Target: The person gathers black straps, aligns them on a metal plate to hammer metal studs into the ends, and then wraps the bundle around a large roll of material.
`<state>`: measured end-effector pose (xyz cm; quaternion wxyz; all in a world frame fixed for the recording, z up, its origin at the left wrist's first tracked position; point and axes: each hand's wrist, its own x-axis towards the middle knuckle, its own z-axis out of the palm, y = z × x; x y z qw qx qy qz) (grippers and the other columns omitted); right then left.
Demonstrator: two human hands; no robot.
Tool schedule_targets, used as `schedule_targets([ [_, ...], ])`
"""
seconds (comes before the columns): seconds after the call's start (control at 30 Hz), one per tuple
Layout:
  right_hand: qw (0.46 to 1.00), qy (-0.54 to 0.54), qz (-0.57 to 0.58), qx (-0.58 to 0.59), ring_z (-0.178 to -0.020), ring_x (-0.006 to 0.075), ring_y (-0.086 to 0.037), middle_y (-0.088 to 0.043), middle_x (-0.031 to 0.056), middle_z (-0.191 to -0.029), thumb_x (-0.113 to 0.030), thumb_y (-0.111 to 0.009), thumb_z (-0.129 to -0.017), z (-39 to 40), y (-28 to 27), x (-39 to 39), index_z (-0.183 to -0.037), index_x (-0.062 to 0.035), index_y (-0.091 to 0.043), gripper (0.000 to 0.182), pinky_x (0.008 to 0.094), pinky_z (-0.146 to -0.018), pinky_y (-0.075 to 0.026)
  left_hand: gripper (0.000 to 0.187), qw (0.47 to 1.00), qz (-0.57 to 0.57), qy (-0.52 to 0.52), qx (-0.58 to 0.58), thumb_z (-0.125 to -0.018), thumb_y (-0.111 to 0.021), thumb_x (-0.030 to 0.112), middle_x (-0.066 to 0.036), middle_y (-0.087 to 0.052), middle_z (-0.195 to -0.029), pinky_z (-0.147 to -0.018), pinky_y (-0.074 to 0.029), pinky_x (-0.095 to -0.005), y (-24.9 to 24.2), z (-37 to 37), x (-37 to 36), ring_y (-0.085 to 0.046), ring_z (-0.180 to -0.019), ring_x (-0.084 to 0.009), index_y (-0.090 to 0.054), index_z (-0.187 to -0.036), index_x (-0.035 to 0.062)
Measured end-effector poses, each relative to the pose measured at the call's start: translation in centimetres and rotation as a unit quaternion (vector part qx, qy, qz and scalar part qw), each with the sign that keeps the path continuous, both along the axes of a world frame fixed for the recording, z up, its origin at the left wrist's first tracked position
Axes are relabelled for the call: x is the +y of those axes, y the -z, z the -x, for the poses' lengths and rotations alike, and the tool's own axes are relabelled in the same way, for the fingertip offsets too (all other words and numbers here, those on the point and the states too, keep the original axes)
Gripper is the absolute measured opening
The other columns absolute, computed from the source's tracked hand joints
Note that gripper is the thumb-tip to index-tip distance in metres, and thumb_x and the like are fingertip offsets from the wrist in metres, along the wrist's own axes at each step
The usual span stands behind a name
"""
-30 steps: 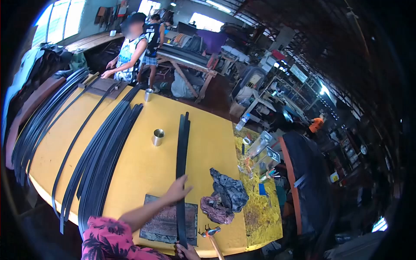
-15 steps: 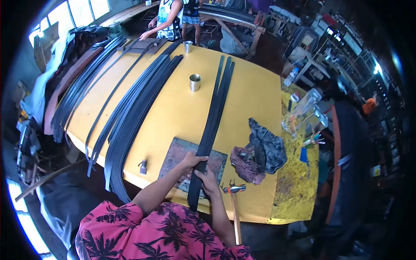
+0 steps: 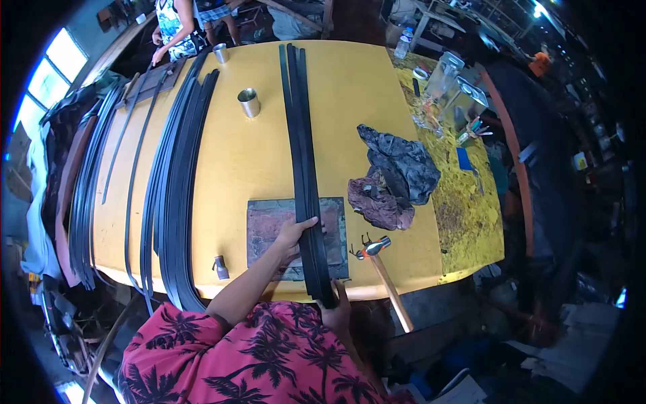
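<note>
A bundle of long black strips (image 3: 301,141) runs from the far edge of the yellow table down toward my body. My left hand (image 3: 295,234) is wrapped round the bundle above a dark, worn slab (image 3: 269,212), its thumb across the top. At the near ends of the strips, just past the table edge, my right hand (image 3: 336,310) grips the bundle, partly hidden beneath it. Right of the slab lies a hammer (image 3: 389,279), its wooden handle jutting over the edge. A small dark metal piece (image 3: 221,268) stands left of the slab.
More black strips (image 3: 176,161) lie in bundles on the left of the yellow table (image 3: 229,155). Two metal cups (image 3: 249,104) stand toward the back. Crumpled dark cloths (image 3: 400,165) lie right; jars (image 3: 445,74) and pens stand beyond. Another person (image 3: 178,30) stands at the far left.
My right hand has slid down the bundle to its near ends, while my left hand stays round it over the slab. The view has turned toward the right.
</note>
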<state>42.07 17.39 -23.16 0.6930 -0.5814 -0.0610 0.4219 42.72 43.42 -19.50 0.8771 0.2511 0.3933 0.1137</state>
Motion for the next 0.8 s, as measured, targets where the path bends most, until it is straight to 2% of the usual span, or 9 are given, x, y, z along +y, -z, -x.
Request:
schedule_targets([
  [0.03, 0.913, -0.043, 0.148, -0.377, -0.115, 0.0283, -0.060, -0.063, 0.0123, -0.124, -0.028, -0.057, -0.097, 0.6, -0.9, 1.6, -0.139, -0.0028, -0.047, 0.049, 0.0404, -0.098, -0.046, 0.022, 1.000, -0.010, -0.009, -0.018, -0.090, -0.069, 0.012, -0.013, -0.070, -0.094, -0.070, -0.061, -0.0403, 0.9, 0.4, 0.2, -0.071, -0.081, -0.0245, -0.061, -0.106, -0.0009],
  [0.1, 0.850, 0.030, 0.111, -0.514, -0.101, 0.0250, -0.064, -0.066, 0.0124, -0.115, -0.029, -0.057, -0.098, 1.4, -0.3, 5.2, -0.130, 0.0027, -0.054, 0.045, 0.0344, -0.091, -0.048, 0.023, 0.999, -0.020, -0.017, -0.040, -0.090, -0.069, 0.012, -0.013, -0.069, -0.093, -0.070, -0.061, -0.0401, 1.8, 1.2, 0.7, -0.071, -0.082, -0.0249, -0.060, -0.107, -0.0003],
  [0.13, 0.960, 0.141, 0.104, -0.220, -0.096, 0.0224, -0.064, -0.067, 0.0116, -0.110, -0.031, -0.058, -0.098, 1.6, -1.8, 8.1, -0.125, 0.0046, -0.057, 0.045, 0.0330, -0.089, -0.048, 0.023, 0.999, -0.021, -0.012, -0.022, -0.090, -0.069, 0.011, -0.013, -0.069, -0.093, -0.070, -0.060, -0.0394, 1.8, 1.5, 0.7, -0.071, -0.081, -0.0242, -0.060, -0.107, -0.0003],
  [0.17, 0.963, 0.238, 0.080, 0.096, -0.091, 0.0198, -0.064, -0.068, 0.0109, -0.105, -0.033, -0.059, -0.098, 1.7, -3.5, 10.7, -0.120, 0.0065, -0.060, 0.045, 0.0315, -0.086, -0.049, 0.022, 1.000, -0.023, -0.007, -0.006, -0.090, -0.069, 0.011, -0.012, -0.069, -0.092, -0.069, -0.060, -0.0387, 1.7, 1.6, 0.9, -0.070, -0.081, -0.0235, -0.060, -0.107, -0.0003],
  [0.23, 0.961, 0.236, 0.141, 0.036, -0.088, 0.0174, -0.062, -0.068, 0.0090, -0.103, -0.038, -0.059, -0.098, 1.9, -4.2, 12.4, -0.112, 0.0046, -0.065, 0.045, 0.0306, -0.082, -0.049, 0.021, 0.999, -0.036, 0.007, 0.003, -0.090, -0.069, 0.010, -0.012, -0.069, -0.091, -0.069, -0.059, -0.0382, 1.6, 2.1, 1.0, -0.070, -0.080, -0.0228, -0.060, -0.106, -0.0005],
  [0.37, 0.955, 0.195, 0.044, 0.218, -0.079, 0.0175, -0.063, -0.066, 0.0068, -0.090, -0.040, -0.056, -0.099, 0.6, -2.0, 13.7, -0.103, 0.0001, -0.065, 0.042, 0.0306, -0.071, -0.051, 0.019, 0.998, -0.057, -0.033, -0.011, -0.090, -0.069, 0.011, -0.011, -0.069, -0.089, -0.065, -0.058, -0.0370, 2.2, 2.0, 1.8, -0.069, -0.077, -0.0215, -0.063, -0.103, -0.0011],
  [0.43, 0.982, -0.027, 0.028, 0.187, -0.075, 0.0181, -0.064, -0.065, 0.0065, -0.086, -0.039, -0.056, -0.099, 0.0, -3.0, 13.9, -0.103, -0.0014, -0.063, 0.038, 0.0296, -0.068, -0.052, 0.020, 0.997, -0.055, -0.058, -0.023, -0.089, -0.071, 0.013, -0.010, -0.069, -0.089, -0.064, -0.057, -0.0371, 3.6, 2.1, 2.3, -0.068, -0.075, -0.0213, -0.065, -0.101, -0.0004],
  [0.63, 0.968, -0.171, 0.050, 0.178, -0.082, 0.0168, -0.068, -0.069, 0.0073, -0.096, -0.020, -0.067, -0.094, -4.0, -2.8, 12.6, -0.111, 0.0001, -0.063, 0.026, 0.0302, -0.074, -0.056, 0.027, 0.999, -0.025, 0.015, 0.033, -0.086, -0.075, 0.016, -0.012, -0.070, -0.091, -0.067, -0.059, -0.0353, 0.9, 3.9, 4.5, -0.070, -0.080, -0.0207, -0.067, -0.104, -0.0030],
  [0.8, 0.962, -0.207, 0.056, 0.168, -0.082, 0.0170, -0.068, -0.069, 0.0082, -0.097, -0.010, -0.071, -0.090, -5.5, -0.8, 13.5, -0.112, 0.0026, -0.063, 0.027, 0.0322, -0.075, -0.056, 0.034, 0.975, -0.198, 0.019, 0.100, -0.084, -0.077, 0.020, -0.011, -0.071, -0.095, -0.072, -0.058, -0.0376, 2.3, 3.4, 5.1, -0.069, -0.082, -0.0206, -0.068, -0.108, -0.0029],
])
